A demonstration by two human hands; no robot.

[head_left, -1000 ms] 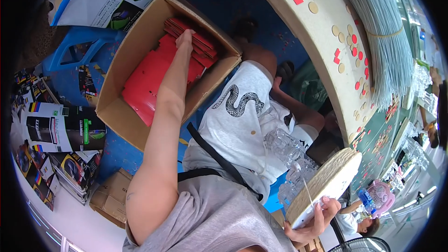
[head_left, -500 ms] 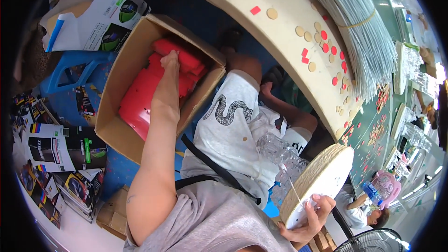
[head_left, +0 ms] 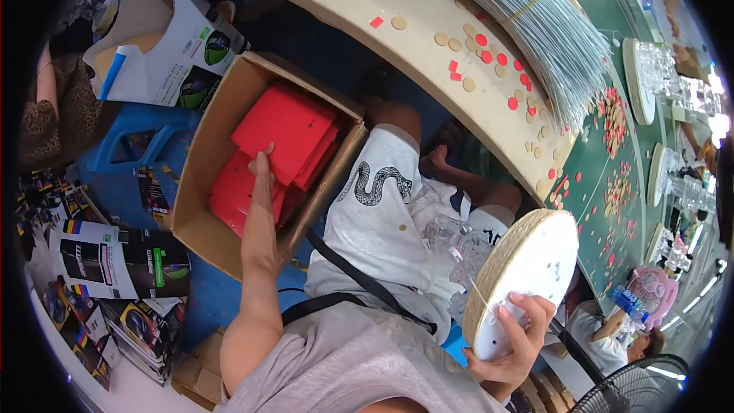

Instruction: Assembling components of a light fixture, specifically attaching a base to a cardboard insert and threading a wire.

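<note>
red sheets [head_left: 283,138] lie stacked in a cardboard box [head_left: 202,218]; left hand [head_left: 262,172] rests flat on them, fingers unclosed. right hand [head_left: 512,344] grips a rope-rimmed white disc [head_left: 527,268].

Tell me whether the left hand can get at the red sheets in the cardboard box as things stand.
Probably yes: the left hand already lies on the red sheets inside the open cardboard box, with no flap or other thing over them.

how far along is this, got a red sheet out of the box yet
Not yet. The left hand is down in the cardboard box, fingers on the red sheets, none lifted clear. The right hand grips the round rope-edged white disc by its lower edge. Clear plastic pieces lie on the lap, and finished-looking discs sit on the green table.
</note>
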